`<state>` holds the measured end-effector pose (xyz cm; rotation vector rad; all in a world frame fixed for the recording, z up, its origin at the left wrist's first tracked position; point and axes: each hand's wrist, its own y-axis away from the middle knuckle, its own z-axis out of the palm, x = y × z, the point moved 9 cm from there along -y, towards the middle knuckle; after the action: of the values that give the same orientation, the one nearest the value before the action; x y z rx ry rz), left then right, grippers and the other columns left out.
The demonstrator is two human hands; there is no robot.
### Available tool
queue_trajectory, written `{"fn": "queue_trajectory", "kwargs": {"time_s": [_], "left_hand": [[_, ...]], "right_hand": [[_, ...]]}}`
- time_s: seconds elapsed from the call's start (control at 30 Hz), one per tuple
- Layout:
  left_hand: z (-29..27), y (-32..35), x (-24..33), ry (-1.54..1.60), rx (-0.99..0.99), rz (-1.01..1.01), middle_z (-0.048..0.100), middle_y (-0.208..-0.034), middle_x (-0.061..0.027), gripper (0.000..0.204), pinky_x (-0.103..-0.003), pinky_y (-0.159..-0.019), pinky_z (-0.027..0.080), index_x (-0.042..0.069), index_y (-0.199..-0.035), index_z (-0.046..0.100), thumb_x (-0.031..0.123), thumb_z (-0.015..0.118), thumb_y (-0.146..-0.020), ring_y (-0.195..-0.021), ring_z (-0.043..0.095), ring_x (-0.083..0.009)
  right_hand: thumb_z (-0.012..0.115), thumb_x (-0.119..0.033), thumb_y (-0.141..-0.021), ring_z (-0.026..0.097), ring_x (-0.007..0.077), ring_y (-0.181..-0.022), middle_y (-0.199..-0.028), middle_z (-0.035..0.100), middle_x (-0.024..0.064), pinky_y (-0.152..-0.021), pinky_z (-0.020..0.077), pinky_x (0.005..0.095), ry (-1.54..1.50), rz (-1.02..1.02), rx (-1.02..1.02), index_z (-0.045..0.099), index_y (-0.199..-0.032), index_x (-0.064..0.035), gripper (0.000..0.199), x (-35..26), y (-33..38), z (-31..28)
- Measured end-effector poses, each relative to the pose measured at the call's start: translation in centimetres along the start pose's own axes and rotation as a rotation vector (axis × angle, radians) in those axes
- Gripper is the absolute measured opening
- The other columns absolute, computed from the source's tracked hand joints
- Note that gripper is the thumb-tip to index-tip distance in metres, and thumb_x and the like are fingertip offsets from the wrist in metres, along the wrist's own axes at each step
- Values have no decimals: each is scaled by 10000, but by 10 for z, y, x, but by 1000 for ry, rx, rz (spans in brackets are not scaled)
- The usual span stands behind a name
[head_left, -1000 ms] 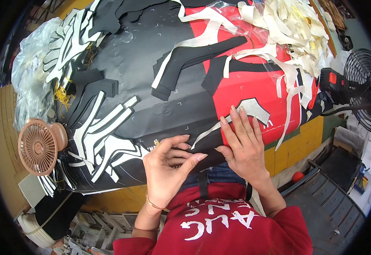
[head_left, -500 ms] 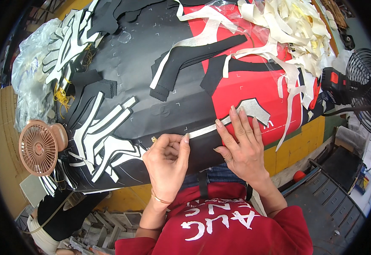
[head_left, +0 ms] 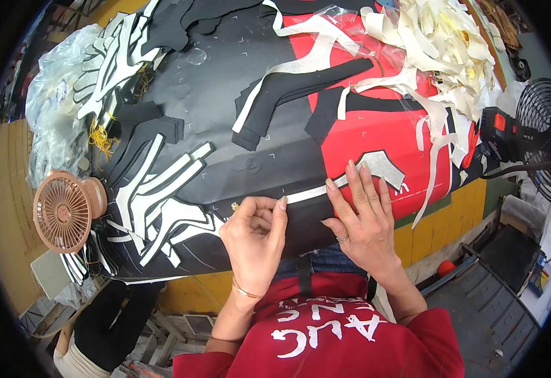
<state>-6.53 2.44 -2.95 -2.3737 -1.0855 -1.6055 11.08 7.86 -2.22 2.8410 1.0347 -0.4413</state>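
Observation:
A curved white fabric piece with a black edge (head_left: 384, 170) lies on the red part of the table covering, and its long narrow strip runs left across the black part. My right hand (head_left: 369, 220) rests flat on this piece, fingers stretched out and slightly spread. At the strip's left end, my left hand (head_left: 250, 236) is closed, with thumb and index finger pinching the tip. The other fingers are curled into the palm. Left of that hand lies a loose pile of white black-edged pieces (head_left: 168, 220). Beyond my hands sit stacked black cut pieces (head_left: 288, 91) with a white strip on top.
Cream fabric scraps (head_left: 446, 50) heap at the far right beside a black fan (head_left: 537, 126). A pink fan (head_left: 64, 211) stands at the left edge, near clear plastic bags (head_left: 58, 107) and yellow string (head_left: 101, 140). Another person's dark-clothed leg (head_left: 108, 321) shows at lower left.
The whole view has shifted slightly to the right. Both hands keep nearly the same pose on the fabric piece.

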Motion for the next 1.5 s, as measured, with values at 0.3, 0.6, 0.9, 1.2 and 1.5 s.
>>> {"fn": "queue_trajectory", "kwargs": {"time_s": [0.3,0.6,0.9,1.2,1.5], "left_hand": [[-7,-3,-2,-29,39,-17,619,-592,-54,90,-243,-462,435,-19,-935,616,44,681,-937,-463,590,-115],[4,28,46,-570,36,600,558,-1327,-173,394,-474,-986,436,41,-1268,614,163,687,-900,-1210,545,-343],[25,25,29,-399,-109,653,581,-1279,-149,247,-439,-947,454,51,-1080,660,129,733,-857,-1155,571,-351],[-112,-11,26,-272,-104,416,707,-925,-154,192,-407,-772,540,58,-1010,692,160,741,-856,-861,692,-341],[-198,-100,33,-795,411,619,608,-1212,-176,410,-473,-978,419,80,-1270,637,180,712,-879,-1155,551,-353]], "right_hand": [[598,-427,-956,392,340,-1446,-1540,444,168,-1184,255,522,9,-16,33,559,-1443,-183,547,-2,0,-2],[590,-307,-982,339,378,-1468,-1567,361,243,-1186,232,545,-135,-54,5,480,-1485,-107,551,-40,3,6],[589,-54,-949,503,407,-1348,-1455,500,266,-1103,413,441,-652,85,260,504,-1388,49,458,-13,11,-25],[664,-86,-939,595,354,-1231,-1311,627,202,-1023,466,426,-651,105,318,606,-1277,20,359,-2,-16,-64],[712,-123,-876,611,342,-1097,-1212,661,153,-964,450,438,-363,-104,274,704,-1125,-35,265,-55,-47,-62]]}}
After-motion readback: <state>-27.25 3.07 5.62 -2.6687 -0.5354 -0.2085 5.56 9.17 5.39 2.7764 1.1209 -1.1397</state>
